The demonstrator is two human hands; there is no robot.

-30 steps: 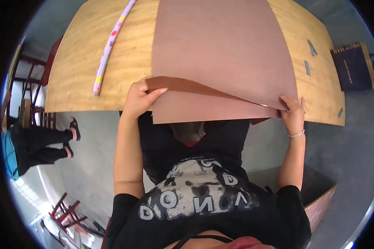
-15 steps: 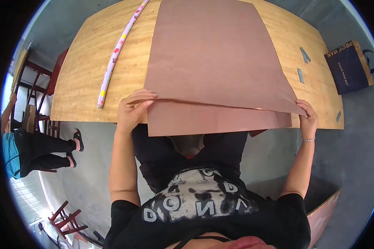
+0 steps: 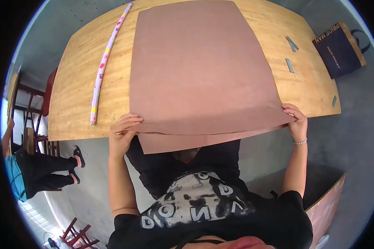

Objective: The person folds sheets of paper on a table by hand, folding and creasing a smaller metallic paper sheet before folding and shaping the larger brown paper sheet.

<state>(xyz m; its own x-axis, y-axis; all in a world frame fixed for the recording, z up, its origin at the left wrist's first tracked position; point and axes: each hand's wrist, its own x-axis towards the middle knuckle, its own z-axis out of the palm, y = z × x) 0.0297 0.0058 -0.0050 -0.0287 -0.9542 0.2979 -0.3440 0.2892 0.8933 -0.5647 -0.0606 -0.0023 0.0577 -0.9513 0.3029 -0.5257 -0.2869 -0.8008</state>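
Observation:
A large brown paper sheet [image 3: 195, 70] lies lengthwise over the wooden table, its near edge held up a little. Beneath that edge shows a second brown layer [image 3: 166, 143], which juts past the table's front more on the left than on the right. My left hand [image 3: 122, 132] pinches the upper sheet's near left corner between thumb and fingers. At the near right corner, my right hand [image 3: 297, 121], wearing a bracelet, grips the same sheet. Whether the two layers join at the far end cannot be seen.
On the wooden table [image 3: 77, 91], a roll of patterned wrapping paper [image 3: 102, 66] lies to the left. Small grey strips [image 3: 289, 65] and a dark paper bag [image 3: 338, 52] are on the right. Another person [image 3: 41, 170] stands at the left near dark red chairs [image 3: 77, 236].
Both hands have drawn the upper sheet's near edge toward me, narrowing the exposed strip of the lower layer. The camera view has shifted and tilted slightly.

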